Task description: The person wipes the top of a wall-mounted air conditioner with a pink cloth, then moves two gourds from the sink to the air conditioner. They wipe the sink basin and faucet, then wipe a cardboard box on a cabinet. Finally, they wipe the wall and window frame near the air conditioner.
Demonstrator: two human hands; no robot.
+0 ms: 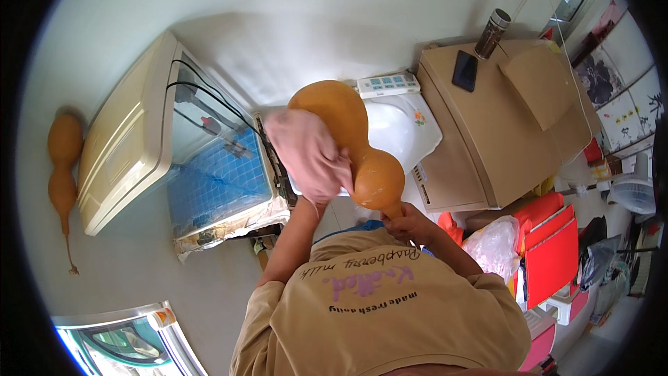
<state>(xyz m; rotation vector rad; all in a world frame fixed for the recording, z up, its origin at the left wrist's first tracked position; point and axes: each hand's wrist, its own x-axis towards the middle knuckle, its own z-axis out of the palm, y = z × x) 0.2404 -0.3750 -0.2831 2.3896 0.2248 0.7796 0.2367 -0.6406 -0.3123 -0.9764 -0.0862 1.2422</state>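
Note:
A large orange bottle gourd (378, 180) is held at a tilt over a white basin with a flower print (402, 125). My right hand (409, 223) grips its narrow neck at the lower end, close to my shirt. A pink cloth (308, 154) covers most of my left hand (317, 197) and lies against the side of the gourd's wide bulb and waist. The fingers under the cloth are hidden. Pale scuffs show on the gourd's smaller bulb.
Left of the basin stands a glass tank (224, 177) with a cream hood (135, 136) and black cables; another gourd (63, 167) hangs beyond. A power strip (389, 84) lies behind the basin. At right, a cardboard box (485, 115) bears a phone (464, 70) and a flask (492, 34).

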